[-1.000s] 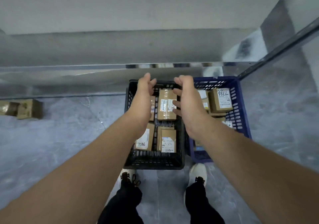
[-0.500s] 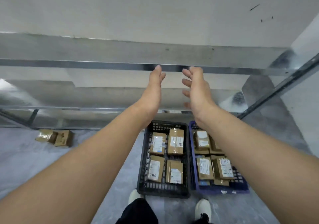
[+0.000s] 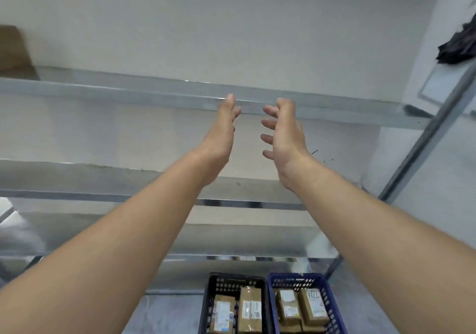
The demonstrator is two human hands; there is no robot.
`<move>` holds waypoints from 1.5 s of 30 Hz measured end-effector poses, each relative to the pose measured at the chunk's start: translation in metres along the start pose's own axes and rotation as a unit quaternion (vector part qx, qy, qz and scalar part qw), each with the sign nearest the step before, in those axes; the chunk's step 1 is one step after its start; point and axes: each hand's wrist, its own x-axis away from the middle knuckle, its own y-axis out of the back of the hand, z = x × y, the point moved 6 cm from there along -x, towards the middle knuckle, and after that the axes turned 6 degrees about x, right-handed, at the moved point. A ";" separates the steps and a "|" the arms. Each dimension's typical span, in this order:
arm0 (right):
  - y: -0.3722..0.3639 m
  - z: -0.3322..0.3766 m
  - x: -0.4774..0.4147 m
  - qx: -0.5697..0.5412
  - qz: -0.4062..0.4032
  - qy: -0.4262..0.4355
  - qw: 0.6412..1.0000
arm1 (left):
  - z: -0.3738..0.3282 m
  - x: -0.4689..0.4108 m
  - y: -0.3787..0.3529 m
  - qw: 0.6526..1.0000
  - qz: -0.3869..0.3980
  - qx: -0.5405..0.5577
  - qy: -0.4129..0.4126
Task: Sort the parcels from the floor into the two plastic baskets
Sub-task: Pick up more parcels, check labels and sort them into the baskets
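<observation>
The left hand (image 3: pixel 221 132) and right hand (image 3: pixel 283 138) hover spread and empty, while parcels (image 3: pixel 249 308) lie in the black basket (image 3: pixel 231 281) and blue basket (image 3: pixel 293 281), so sorting seems nearly done.

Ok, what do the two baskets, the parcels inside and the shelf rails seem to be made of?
Black lattice basket and blue lattice basket: moulded plastic, fairly matt, judging by the perforated walls. Brown box parcels: cardboard by colour and shape, with white paper labels. Grey shelf rail: probably galvanised steel, dull sheen with bright edge glints.
</observation>
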 end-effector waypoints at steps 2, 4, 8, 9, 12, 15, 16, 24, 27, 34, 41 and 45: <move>0.006 0.039 0.006 -0.006 -0.011 0.020 1.000 | -0.037 0.008 0.000 1.000 0.007 0.000 -0.023; 0.014 0.075 0.009 -0.021 -0.017 0.046 0.999 | -0.074 0.016 -0.001 0.999 0.014 -0.001 -0.048; 0.032 0.130 0.018 -0.038 -0.012 0.083 0.996 | -0.138 0.035 -0.007 0.996 0.007 -0.008 -0.093; 0.036 0.141 0.022 -0.034 -0.008 0.090 0.995 | -0.149 0.040 -0.010 0.995 0.004 -0.011 -0.100; 0.050 0.169 0.038 -0.020 0.007 0.123 0.992 | -0.174 0.058 -0.021 0.992 -0.007 -0.019 -0.121; 0.059 0.187 0.052 -0.019 0.022 0.140 0.990 | -0.187 0.073 -0.020 0.991 -0.031 -0.018 -0.127; 0.062 0.192 0.057 -0.021 0.031 0.142 0.989 | -0.190 0.080 -0.019 0.991 -0.042 -0.014 -0.127; 0.044 0.212 0.094 -0.021 0.131 0.175 0.976 | -0.210 0.141 0.010 0.978 -0.148 -0.019 -0.149; 0.017 0.209 0.112 -0.031 0.178 0.177 0.967 | -0.205 0.175 0.032 0.969 -0.198 -0.035 -0.142; -0.087 0.199 0.197 -0.047 0.311 0.170 0.934 | -0.182 0.266 0.117 0.940 -0.310 -0.072 -0.124; -0.205 0.183 0.284 -0.065 0.370 0.146 0.915 | -0.155 0.338 0.238 0.923 -0.363 -0.081 -0.097; -0.281 0.166 0.318 -0.071 0.368 0.111 0.920 | -0.136 0.370 0.319 0.923 -0.370 -0.081 -0.070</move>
